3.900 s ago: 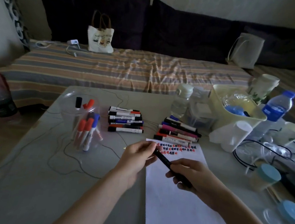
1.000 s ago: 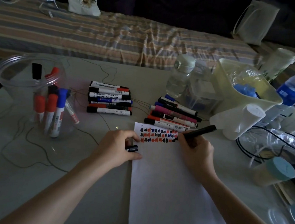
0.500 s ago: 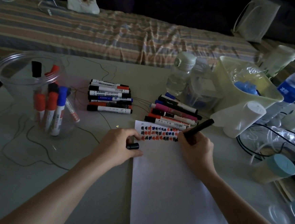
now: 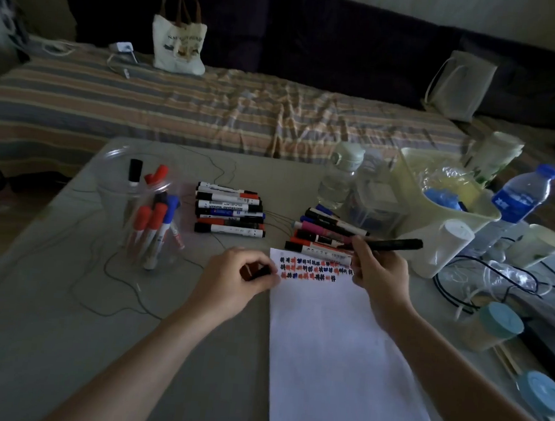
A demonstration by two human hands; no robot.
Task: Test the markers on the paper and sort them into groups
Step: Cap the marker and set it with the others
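Looking down through the head camera, I see my right hand (image 4: 377, 271) at the far end of the long white sheet of paper (image 4: 341, 355), fingers curled round a black marker pen (image 4: 389, 244) that lies nearly level, its back end pointing toward the right edge of the grey table (image 4: 43, 341). Its tip end is hidden behind my fingers, so I cannot tell whether it touches anything. My left hand (image 4: 234, 280) rests just beside the paper's far left corner, fingers curled in and pinching a small black cap (image 4: 259, 272).

Rows of small red, blue and black test marks (image 4: 311, 268) run across the far end of the paper, between my two hands.

Just beyond the paper lies a loose row of mixed markers, black, red and pink (image 4: 327, 234), touching the sheet's far edge. To its left, apart from it, sits a tidy stack of white-barrelled markers with black and red caps (image 4: 229, 213). Nearer the table's left edge stands a clear plastic jar (image 4: 137, 199) holding upright markers with red, blue and black caps.

Along the right edge crowd a pale yellow plastic basket (image 4: 414, 184), a clear water bottle with a blue label (image 4: 519, 199) and what looks like a white paper cup on its side (image 4: 446, 247).
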